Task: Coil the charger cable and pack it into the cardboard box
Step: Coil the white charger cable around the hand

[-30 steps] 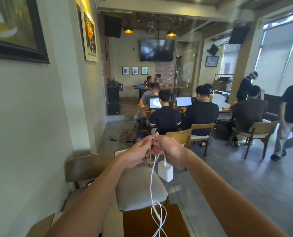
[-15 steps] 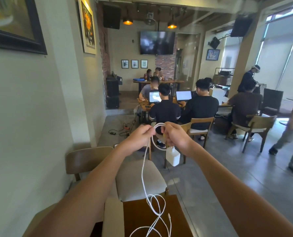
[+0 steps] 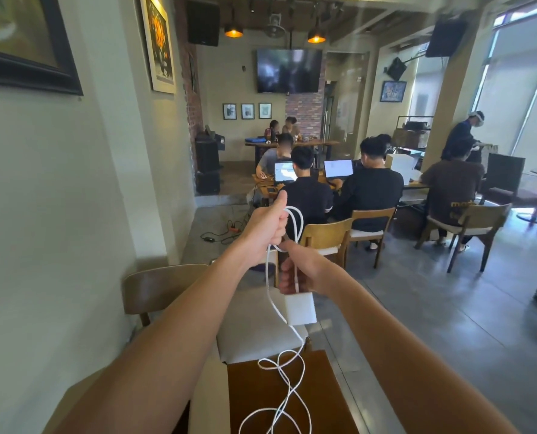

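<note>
Café room, wide and grey-floored, with a pale wall (image 3: 57, 214) filling nine o'clock. Seated people (image 3: 370, 189) at twelve to one o'clock, backs turned, laptops (image 3: 338, 168) lit before them. Dark television (image 3: 288, 71) high at twelve o'clock, framed picture (image 3: 26, 42) at ten. Cushioned chair (image 3: 167, 289) just past the near table, around seven o'clock of the hands. Brown wooden table (image 3: 323, 402) at six o'clock, only its far end in view.

Two bare forearms reaching in from the bottom corners, meeting near the middle. Left hand (image 3: 265, 228) raised at about eleven o'clock of the right, fist clenched round the cable, thumb up. Right hand (image 3: 301, 270) lower, at five o'clock of the left, fingers curled and pinching a strand just above the adapter (grip partly hidden by the knuckles).

White charger cable (image 3: 279, 311) in three parts: one loop arching out of the left fist toward one o'clock and dropping back to the right hand; a long strand hanging from the hands down to six o'clock; slack lying on the table in loose crossing curls, running off the bottom edge. Not yet gathered into a tidy coil.

White square adapter (image 3: 299, 308) dangling right under the right hand, clear of the table, tilted slightly.

Cardboard box not visible anywhere here.
</note>
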`<control>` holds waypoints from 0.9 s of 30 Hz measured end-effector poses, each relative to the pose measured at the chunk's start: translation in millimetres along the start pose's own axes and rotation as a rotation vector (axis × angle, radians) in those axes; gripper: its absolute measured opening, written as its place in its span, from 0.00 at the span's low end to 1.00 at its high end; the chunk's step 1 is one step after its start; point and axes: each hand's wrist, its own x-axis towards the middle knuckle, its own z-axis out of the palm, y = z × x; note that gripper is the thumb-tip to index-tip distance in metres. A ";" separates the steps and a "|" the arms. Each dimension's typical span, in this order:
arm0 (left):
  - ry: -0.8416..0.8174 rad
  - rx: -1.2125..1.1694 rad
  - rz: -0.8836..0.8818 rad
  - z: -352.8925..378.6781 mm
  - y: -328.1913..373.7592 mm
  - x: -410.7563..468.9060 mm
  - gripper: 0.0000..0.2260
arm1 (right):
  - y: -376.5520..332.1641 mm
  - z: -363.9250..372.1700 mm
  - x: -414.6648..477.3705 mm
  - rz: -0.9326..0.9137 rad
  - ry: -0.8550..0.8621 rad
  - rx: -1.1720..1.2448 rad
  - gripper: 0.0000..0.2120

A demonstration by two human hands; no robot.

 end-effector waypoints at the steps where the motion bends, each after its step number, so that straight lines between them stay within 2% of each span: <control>1: -0.008 -0.003 -0.016 2.4 -2.1 -0.5 0.24 | 0.4 0.2 -0.8 0.019 -0.071 -0.016 0.32; 3: -0.013 -0.051 -0.045 8.8 -3.9 -0.8 0.24 | 3.0 1.3 0.4 0.039 -0.169 0.015 0.35; 6: -0.091 -0.183 -0.112 12.5 -5.3 -0.9 0.23 | 11.4 0.2 3.5 0.100 -0.214 0.165 0.30; 9: -0.190 -0.355 -0.202 2.5 -10.2 -1.8 0.17 | 17.8 -4.1 4.8 0.095 -0.288 0.402 0.17; 11: -0.173 -0.371 -0.237 -3.7 -13.4 -1.1 0.15 | 17.4 -4.3 6.4 0.090 -0.264 0.603 0.08; 13: -0.101 -0.335 -0.251 -9.1 -15.3 1.0 0.13 | 13.7 -3.4 9.9 0.051 -0.210 0.654 0.08; 17: 0.008 -0.073 -0.234 -26.1 -21.1 7.8 0.02 | 7.4 -10.6 12.3 -0.025 -0.224 0.526 0.07; 19: 0.058 0.061 -0.232 -34.7 -28.4 12.4 0.03 | 7.3 -18.4 12.2 -0.004 -0.237 0.508 0.07; 24: 0.055 0.212 -0.255 -45.3 -38.4 9.6 0.14 | -1.1 -28.6 10.1 -0.010 -0.333 0.465 0.19; 26: -0.014 0.311 -0.267 -42.9 -40.5 3.6 0.21 | -9.9 -26.6 9.0 -0.065 -0.316 0.258 0.12; 27: -0.061 0.349 -0.257 -41.3 -42.1 1.9 0.26 | -15.0 -25.5 8.1 -0.109 -0.262 0.061 0.08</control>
